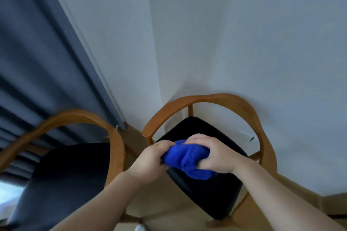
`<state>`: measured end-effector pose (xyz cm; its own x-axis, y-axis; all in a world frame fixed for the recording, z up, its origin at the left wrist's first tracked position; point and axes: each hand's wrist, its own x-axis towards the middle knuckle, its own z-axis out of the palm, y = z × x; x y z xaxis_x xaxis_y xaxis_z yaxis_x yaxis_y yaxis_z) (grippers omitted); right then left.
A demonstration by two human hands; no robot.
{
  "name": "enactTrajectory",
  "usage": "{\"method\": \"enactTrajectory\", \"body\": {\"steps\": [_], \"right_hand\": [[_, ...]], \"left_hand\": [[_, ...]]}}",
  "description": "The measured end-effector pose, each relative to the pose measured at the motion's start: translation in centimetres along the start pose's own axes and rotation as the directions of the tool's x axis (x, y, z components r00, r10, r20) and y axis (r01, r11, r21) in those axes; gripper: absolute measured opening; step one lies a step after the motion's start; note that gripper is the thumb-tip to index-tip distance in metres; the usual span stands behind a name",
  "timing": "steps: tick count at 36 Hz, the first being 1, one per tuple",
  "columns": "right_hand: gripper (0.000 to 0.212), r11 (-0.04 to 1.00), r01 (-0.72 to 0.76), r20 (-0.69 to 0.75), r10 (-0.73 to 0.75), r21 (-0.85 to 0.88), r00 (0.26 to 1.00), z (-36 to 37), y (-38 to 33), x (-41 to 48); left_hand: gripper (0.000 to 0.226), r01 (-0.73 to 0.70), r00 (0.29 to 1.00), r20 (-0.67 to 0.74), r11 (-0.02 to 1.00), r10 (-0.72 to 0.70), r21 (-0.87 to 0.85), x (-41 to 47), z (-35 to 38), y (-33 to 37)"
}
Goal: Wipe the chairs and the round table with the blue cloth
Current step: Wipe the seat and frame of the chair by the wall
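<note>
Where the walls meet: two pale walls (244, 33) join in a corner that runs down behind the right chair, and a grey-blue curtain (37, 62) hangs in folds along the left side.
Floor: a light beige floor (178, 217) shows between the chairs and in front of them.
Left chair (75, 118): it has a curved wooden rail and a dark seat, blurred at this angle. It stands just beside the other chair with a strip of floor between, its back toward the curtain.
Right chair (216, 98): the curved wooden rail wraps the back and both sides. The black seat (206, 197) sits corner-on to the person, and the chair is backed close into the corner.
Open room: the rail fences the seat on three sides, and only the front corner lies open toward the person.
Arms: the bare left forearm (105, 199) and right forearm (281, 193) come in from the bottom edge and converge over the right chair's seat.
Right hand (212, 154): the back of the hand faces up, with the fingers curled over the cloth's right part and clamped on it.
Left hand (150, 159): the knuckles face up, with the fingers closed round the cloth's left end.
Blue cloth (185, 159): it is bunched into a wad between the two hands, above the seat's near-left part, and a fold hangs below the right hand. I cannot tell whether it touches the seat.
</note>
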<state>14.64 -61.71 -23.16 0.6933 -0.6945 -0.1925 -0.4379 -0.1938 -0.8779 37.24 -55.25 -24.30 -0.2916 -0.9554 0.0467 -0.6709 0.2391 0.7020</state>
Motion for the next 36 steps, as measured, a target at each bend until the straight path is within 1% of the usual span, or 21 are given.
{"method": "enactTrajectory", "body": {"steps": [3,5,7,8,10,12,13,16,20,22,25,27,31,36], "right_hand": [[0.058,0.994,-0.058,-0.003,0.058,0.09,0.998,-0.5,0.5,0.0],[0.057,0.98,-0.091,-0.049,0.101,0.178,0.994,-0.4,0.9,0.0],[0.061,0.964,-0.12,-0.031,0.131,0.238,0.991,-0.2,1.2,-0.2],[0.066,0.964,-0.131,0.003,0.134,0.233,0.991,-0.1,1.4,-0.2],[0.083,0.971,-0.16,0.066,0.15,0.178,0.986,0.5,1.6,0.0],[0.099,0.977,-0.181,0.072,0.174,0.113,0.982,1.4,1.7,0.8],[0.102,0.98,-0.181,0.059,0.176,0.089,0.983,1.9,1.7,1.4],[0.093,0.985,-0.163,0.034,0.161,0.063,0.986,2.9,1.9,3.2],[0.081,0.985,-0.137,0.089,0.127,0.108,0.988,3.2,2.5,5.6],[0.062,0.988,-0.119,0.081,0.111,0.101,0.991,3.3,2.8,7.0],[0.027,0.989,-0.131,0.025,0.13,0.066,0.991,3.2,3.3,9.5],[0.015,0.989,-0.144,-0.002,0.144,0.032,0.99,2.8,3.5,11.4],[0.013,0.979,-0.193,0.017,0.193,0.058,0.981,2.1,3.3,15.1],[0.023,0.954,-0.256,0.005,0.259,0.156,0.966,1.8,2.6,20.1]], "left_hand": [[0.025,0.161,0.984,-0.061,0.984,-0.166,-0.076,-0.7,-0.2,0.8],[0.02,0.23,0.962,-0.12,0.965,-0.245,-0.126,-0.9,-0.3,0.9],[0.02,0.278,0.934,-0.18,0.945,-0.308,-0.171,-1.0,-0.5,0.9],[0.021,0.297,0.922,-0.199,0.937,-0.332,-0.187,-1.0,-0.6,0.8],[0.022,0.325,0.905,-0.217,0.925,-0.365,-0.199,-0.9,-0.7,0.7],[0.02,0.348,0.9,-0.207,0.918,-0.385,-0.192,-0.7,-0.7,0.6],[0.019,0.36,0.901,-0.186,0.914,-0.393,-0.188,-0.5,-0.6,0.5],[0.021,0.384,0.904,-0.115,0.9,-0.412,-0.206,-0.1,-0.3,0.0],[0.023,0.399,0.886,-0.14,0.881,-0.442,-0.255,1.0,-0.1,-1.0],[0.021,0.395,0.882,-0.15,0.873,-0.448,-0.285,1.7,-0.5,-1.6],[0.018,0.411,0.874,-0.142,0.864,-0.464,-0.289,3.2,-1.4,-3.1],[0.017,0.436,0.867,-0.128,0.857,-0.482,-0.274,4.2,-2.2,-4.4],[0.02,0.447,0.865,-0.125,0.86,-0.485,-0.246,6.4,-4.1,-7.2],[0.02,0.437,0.88,-0.135,0.887,-0.456,-0.147,9.9,-7.3,-10.8]]}}
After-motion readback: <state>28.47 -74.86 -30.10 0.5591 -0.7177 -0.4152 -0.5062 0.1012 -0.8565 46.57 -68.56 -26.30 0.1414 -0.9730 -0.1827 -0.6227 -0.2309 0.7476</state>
